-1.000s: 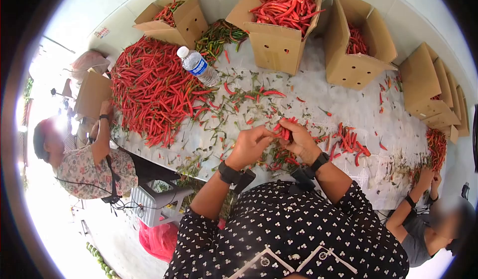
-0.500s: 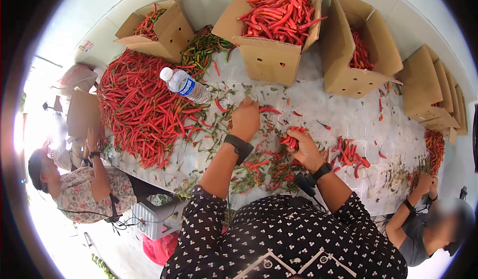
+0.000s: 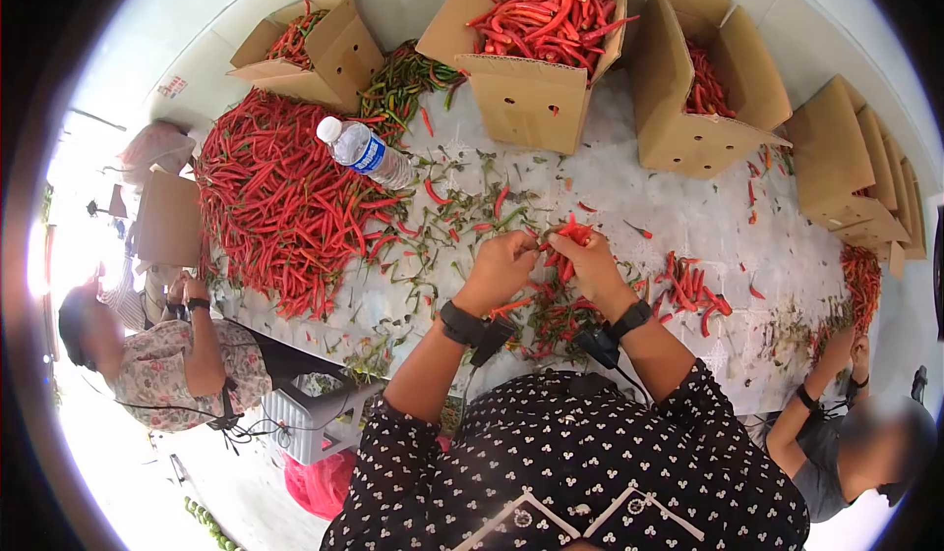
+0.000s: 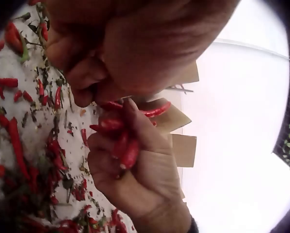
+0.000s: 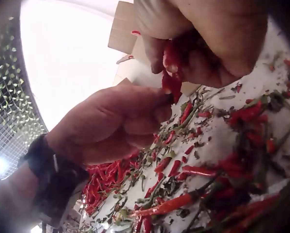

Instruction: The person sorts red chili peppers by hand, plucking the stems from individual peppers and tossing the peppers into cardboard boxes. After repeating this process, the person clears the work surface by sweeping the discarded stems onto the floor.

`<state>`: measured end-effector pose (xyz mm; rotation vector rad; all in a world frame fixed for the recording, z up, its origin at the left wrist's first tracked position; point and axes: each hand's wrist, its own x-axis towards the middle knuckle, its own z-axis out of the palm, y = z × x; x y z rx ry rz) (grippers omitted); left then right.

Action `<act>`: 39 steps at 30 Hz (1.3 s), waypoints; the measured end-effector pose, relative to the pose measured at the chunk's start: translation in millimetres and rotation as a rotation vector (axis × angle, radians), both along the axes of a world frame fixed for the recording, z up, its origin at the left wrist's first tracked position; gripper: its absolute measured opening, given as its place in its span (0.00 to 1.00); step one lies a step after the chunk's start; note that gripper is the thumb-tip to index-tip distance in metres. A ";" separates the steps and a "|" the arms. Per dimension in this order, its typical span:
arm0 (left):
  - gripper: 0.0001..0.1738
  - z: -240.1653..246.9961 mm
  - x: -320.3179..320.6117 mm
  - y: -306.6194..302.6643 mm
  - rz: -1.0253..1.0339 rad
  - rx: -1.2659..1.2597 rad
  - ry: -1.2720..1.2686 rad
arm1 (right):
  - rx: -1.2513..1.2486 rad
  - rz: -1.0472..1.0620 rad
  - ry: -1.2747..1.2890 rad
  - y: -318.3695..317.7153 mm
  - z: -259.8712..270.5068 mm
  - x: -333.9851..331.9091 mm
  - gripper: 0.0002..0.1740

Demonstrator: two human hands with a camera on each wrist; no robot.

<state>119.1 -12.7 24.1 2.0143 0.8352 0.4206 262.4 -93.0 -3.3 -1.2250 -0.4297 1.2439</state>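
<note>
My right hand (image 3: 598,268) grips a small bunch of red chilies (image 3: 570,232) over the table. In the left wrist view, chilies (image 4: 129,154) stick out between its thumb and curled fingers. Close beside it is my left hand (image 3: 500,271), fingers bent and thumb drawn in. The right wrist view has the left fingertips (image 5: 163,97) pinching the end of a red chili (image 5: 173,82) at the bunch. Below both hands lie loose red chilies (image 3: 560,320) mixed with green stems.
A large heap of red chilies (image 3: 285,197) lies at left, with a water bottle (image 3: 369,153) against it. Cardboard boxes (image 3: 526,104) of chilies line the back. A smaller pile (image 3: 688,290) lies right of my hands. Another person (image 3: 187,354) is at left, one (image 3: 836,453) at right.
Half a second ago my left hand was reaching forward over the scattered chilies. It has come back beside my right hand, which keeps its bunch and has shifted slightly.
</note>
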 end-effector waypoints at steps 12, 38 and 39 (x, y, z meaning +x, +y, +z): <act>0.06 26.5 -7.1 -7.7 -0.149 -0.636 -0.319 | -0.016 -0.002 0.442 -12.3 18.8 16.5 0.06; 0.10 -43.6 17.8 76.3 0.076 0.514 0.268 | 0.475 -0.264 -1.490 211.9 233.1 147.7 0.19; 0.09 -46.6 18.1 74.0 0.099 0.526 0.175 | 0.469 -0.258 -1.491 192.4 238.5 131.4 0.19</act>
